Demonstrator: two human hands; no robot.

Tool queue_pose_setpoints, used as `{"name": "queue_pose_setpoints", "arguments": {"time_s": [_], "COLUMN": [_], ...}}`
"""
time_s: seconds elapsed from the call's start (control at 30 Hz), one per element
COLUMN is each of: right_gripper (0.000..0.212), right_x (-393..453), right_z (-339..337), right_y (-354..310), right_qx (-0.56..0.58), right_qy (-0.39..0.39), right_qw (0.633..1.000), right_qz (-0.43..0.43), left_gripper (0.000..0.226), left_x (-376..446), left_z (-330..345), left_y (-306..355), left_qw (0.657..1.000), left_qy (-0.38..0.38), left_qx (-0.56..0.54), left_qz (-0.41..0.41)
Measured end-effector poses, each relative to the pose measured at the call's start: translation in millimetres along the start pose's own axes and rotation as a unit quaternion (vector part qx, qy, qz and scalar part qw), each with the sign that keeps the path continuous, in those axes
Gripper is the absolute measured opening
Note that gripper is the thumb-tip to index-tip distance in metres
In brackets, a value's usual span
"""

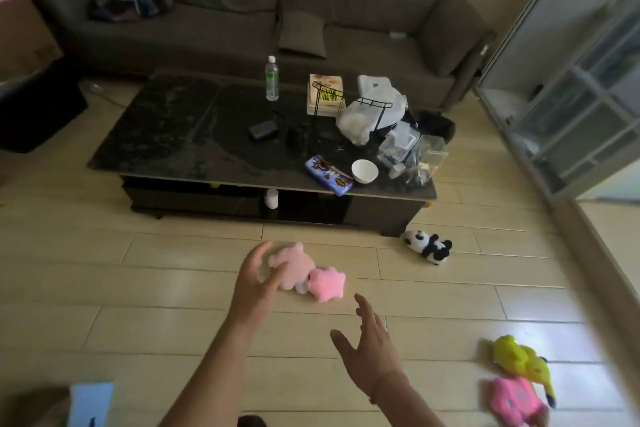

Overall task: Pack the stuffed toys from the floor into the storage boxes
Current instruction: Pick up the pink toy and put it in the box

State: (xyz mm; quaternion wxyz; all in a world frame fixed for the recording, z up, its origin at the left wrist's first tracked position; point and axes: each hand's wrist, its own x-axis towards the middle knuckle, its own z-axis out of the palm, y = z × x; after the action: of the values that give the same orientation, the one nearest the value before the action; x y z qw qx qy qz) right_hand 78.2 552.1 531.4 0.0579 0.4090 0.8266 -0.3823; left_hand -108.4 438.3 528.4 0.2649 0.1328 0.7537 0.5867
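Your left hand (256, 279) is spread, fingers just over the pink toys (304, 274) on the floor. Your right hand (369, 350) is spread too, holding nothing. The panda (429, 246) lies near the table (156, 135) corner. Bare floor (121, 305) lies left of your arms.

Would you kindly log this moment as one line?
left hand open, reaching pink plush | right hand open, empty | panda on floor

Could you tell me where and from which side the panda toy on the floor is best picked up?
Probably round its midsection, from above: the panda toy lies on its side on the bare floor, clear of the coffee table, and looks soft.
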Motion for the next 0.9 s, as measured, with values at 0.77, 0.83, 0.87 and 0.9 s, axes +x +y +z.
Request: {"name": "queue_pose_setpoints", "arguments": {"time_s": [0.77, 0.83, 0.87, 0.9], "right_gripper": [0.066, 0.067, 0.067, 0.066], "right_x": [469.6, 524.1, 549.0, 573.6], "right_z": [164.2, 204.5, 224.6, 244.5], "right_y": [105.7, 132.1, 145.9, 158.2], "right_qx": [-0.03, -0.068, -0.086, -0.101], "right_qy": [-0.179, -0.186, -0.193, -0.2], "right_qw": [0.982, 0.98, 0.977, 0.974], "right_qz": [0.049, 0.029, 0.025, 0.021], "left_gripper": [0.059, 0.071, 0.079, 0.086], "left_x": [337.4, 369.3, 382.8, 395.5], "left_z": [82.9, 91.1, 95.0, 98.5], "left_y": [-276.4, -334.4, -366.0, -397.6], "left_qw": [0.914, 0.887, 0.861, 0.833], "left_qy": [0.09, -0.037, -0.107, -0.163], "left_qx": [0.384, 0.424, 0.445, 0.464], "left_qz": [-0.093, -0.179, -0.222, -0.254]}}
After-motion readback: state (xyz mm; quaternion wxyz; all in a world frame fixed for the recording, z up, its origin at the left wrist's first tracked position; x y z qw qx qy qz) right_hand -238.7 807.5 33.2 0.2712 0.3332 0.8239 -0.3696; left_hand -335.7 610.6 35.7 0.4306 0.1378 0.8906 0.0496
